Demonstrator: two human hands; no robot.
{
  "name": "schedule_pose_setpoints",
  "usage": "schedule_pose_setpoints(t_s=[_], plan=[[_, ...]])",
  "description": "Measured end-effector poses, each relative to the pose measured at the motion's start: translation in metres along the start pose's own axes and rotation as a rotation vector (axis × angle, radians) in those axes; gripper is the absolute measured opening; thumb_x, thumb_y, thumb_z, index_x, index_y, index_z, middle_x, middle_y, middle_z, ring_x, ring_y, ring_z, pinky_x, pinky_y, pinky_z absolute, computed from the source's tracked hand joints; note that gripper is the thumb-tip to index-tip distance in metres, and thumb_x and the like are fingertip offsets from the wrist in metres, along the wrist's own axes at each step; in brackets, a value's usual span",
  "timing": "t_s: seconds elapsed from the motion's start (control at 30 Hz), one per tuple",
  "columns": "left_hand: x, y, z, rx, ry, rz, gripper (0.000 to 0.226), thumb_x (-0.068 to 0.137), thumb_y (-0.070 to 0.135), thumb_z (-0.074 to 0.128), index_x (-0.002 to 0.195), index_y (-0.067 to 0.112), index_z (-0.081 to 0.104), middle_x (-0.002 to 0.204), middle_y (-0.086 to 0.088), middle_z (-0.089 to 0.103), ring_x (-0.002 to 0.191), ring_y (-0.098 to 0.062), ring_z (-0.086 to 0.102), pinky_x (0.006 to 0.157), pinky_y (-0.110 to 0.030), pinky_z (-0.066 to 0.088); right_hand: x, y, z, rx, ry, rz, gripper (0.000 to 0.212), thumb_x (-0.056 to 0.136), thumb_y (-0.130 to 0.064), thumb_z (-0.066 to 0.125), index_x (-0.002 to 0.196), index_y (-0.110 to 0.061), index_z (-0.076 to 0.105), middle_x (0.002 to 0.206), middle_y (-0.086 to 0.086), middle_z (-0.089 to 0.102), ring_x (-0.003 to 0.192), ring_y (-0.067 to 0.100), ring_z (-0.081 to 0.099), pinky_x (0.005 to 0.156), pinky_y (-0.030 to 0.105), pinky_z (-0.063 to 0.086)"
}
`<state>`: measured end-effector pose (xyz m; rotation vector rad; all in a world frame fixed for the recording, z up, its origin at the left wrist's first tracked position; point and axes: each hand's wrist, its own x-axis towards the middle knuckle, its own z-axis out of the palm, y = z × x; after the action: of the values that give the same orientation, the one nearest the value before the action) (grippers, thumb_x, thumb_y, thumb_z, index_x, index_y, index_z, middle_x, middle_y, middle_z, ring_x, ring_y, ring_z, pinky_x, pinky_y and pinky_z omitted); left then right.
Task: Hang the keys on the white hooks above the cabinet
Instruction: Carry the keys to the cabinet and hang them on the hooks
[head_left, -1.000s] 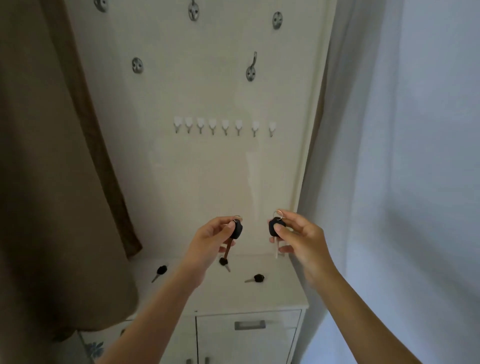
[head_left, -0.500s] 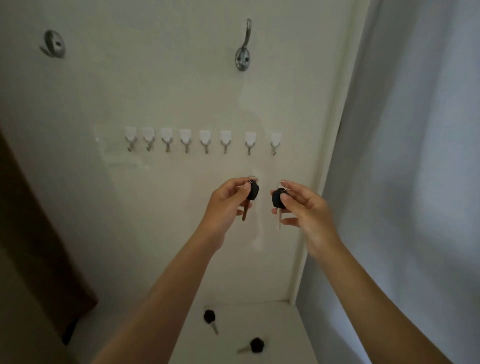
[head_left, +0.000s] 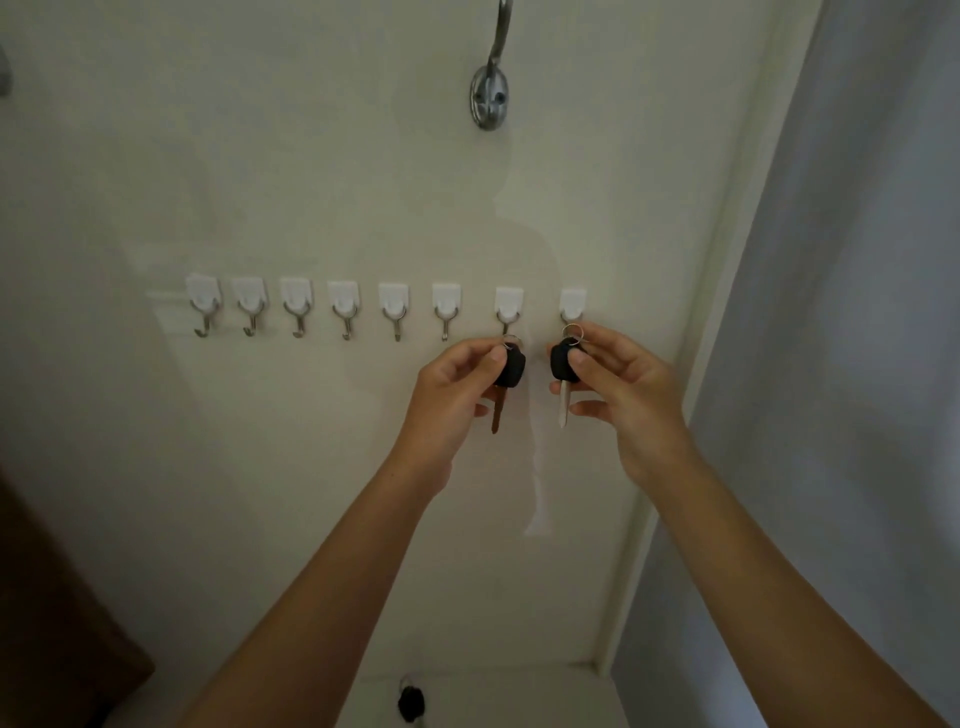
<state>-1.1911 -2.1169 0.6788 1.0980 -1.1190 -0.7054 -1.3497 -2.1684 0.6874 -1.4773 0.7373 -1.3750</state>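
A row of several white hooks (head_left: 345, 306) runs across the cream wall panel. My left hand (head_left: 457, 382) pinches a black-headed key (head_left: 510, 370) just under the second hook from the right (head_left: 508, 307); its ring sits at the hook's metal tip. My right hand (head_left: 621, 387) holds another black-headed key (head_left: 562, 364), blade hanging down, with its ring (head_left: 573, 331) right below the rightmost hook (head_left: 573, 304). Whether either ring is over its hook is unclear. A third black key (head_left: 411, 702) lies on the cabinet top (head_left: 493, 696) at the bottom edge.
A large metal coat hook (head_left: 488, 98) is fixed to the panel above the row. A pale curtain (head_left: 857, 364) hangs close on the right. Brown fabric (head_left: 57, 623) shows at the lower left. The other white hooks to the left carry nothing.
Both hands have risen with their keys from cabinet height up to the two rightmost white hooks. The view has closed in on the wall.
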Motion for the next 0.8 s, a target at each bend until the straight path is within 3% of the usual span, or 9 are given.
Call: schedule_pose_setpoints(t_s=[0.23, 0.5, 0.8], plan=[[0.000, 0.001, 0.004, -0.030, 0.106, -0.059, 0.010, 0.090, 0.028, 0.061, 0.091, 0.026, 0.071, 0.077, 0.013, 0.069, 0.065, 0.002, 0.060, 0.063, -0.019, 0.044, 0.006, 0.008, -0.003, 0.048, -0.016, 0.021, 0.027, 0.088, -0.009, 0.064, 0.112, -0.020, 0.067, 0.103, 0.004, 0.074, 0.083, 0.023, 0.071, 0.053, 0.022, 0.052], [0.000, -0.001, 0.009, -0.025, 0.182, -0.066, 0.011, 0.088, 0.024, 0.063, 0.094, 0.021, 0.072, 0.075, 0.010, 0.068, 0.053, 0.007, 0.056, 0.046, -0.008, 0.043, 0.005, 0.014, -0.009, 0.116, -0.018, 0.086, 0.024, 0.088, -0.010, 0.063, 0.110, -0.019, 0.068, 0.096, 0.001, 0.075, 0.072, 0.015, 0.071, 0.052, 0.020, 0.050], [-0.009, -0.014, 0.005, 0.070, 0.236, -0.065, 0.015, 0.086, 0.030, 0.067, 0.095, 0.019, 0.069, 0.082, 0.004, 0.073, 0.063, 0.000, 0.065, 0.055, -0.016, 0.047, -0.005, 0.033, -0.014, 0.069, -0.010, 0.072, 0.023, 0.086, -0.012, 0.066, 0.107, -0.022, 0.067, 0.097, 0.001, 0.075, 0.084, 0.018, 0.072, 0.059, 0.027, 0.054]])
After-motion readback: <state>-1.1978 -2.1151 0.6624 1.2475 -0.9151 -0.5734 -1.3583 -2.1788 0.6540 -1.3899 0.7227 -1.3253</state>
